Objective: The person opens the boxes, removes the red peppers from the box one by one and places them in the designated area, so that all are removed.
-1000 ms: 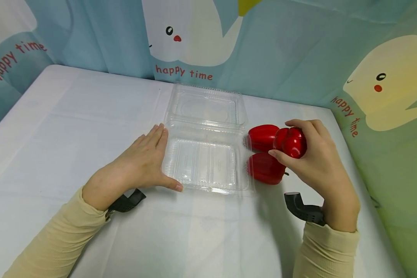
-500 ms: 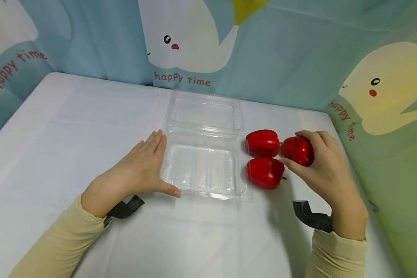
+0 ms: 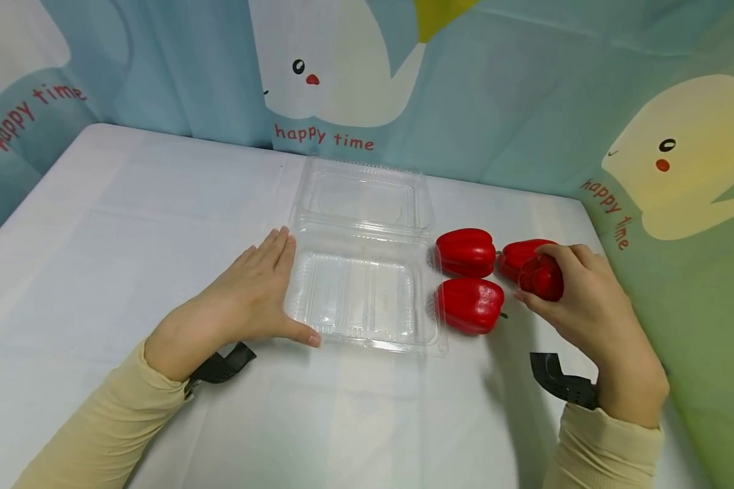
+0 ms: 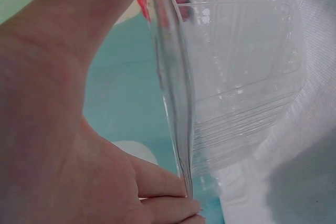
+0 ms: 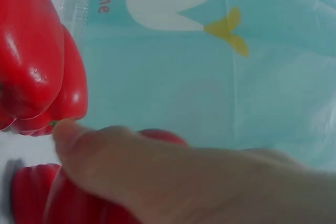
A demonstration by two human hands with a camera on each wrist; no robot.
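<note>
My left hand (image 3: 245, 292) lies along the left side of a clear plastic clamshell box (image 3: 355, 346), fingers straight and thumb spread at the near corner. In the left wrist view, its fingertips meet the box rim (image 4: 178, 103). On the right, my right hand (image 3: 587, 305) grips a red bell pepper (image 3: 543, 277) between thumb and fingers. Just behind it lies another red bell pepper (image 3: 516, 255), partly covered. Two more stand by the box's right edge: a far pepper (image 3: 466, 251) and a near pepper (image 3: 471, 305). The palm hides part of the gripped pepper.
The box lid (image 3: 363, 193) lies folded back toward the rear of the white table (image 3: 159, 224). A blue curtain (image 3: 495, 88) with printed whales hangs along the back, and a green one (image 3: 709, 305) runs down the right side.
My right hand has moved right and toward me with a pepper, away from the two beside the box. A pepper behind it now shows more clearly. My left hand stays at the box.
</note>
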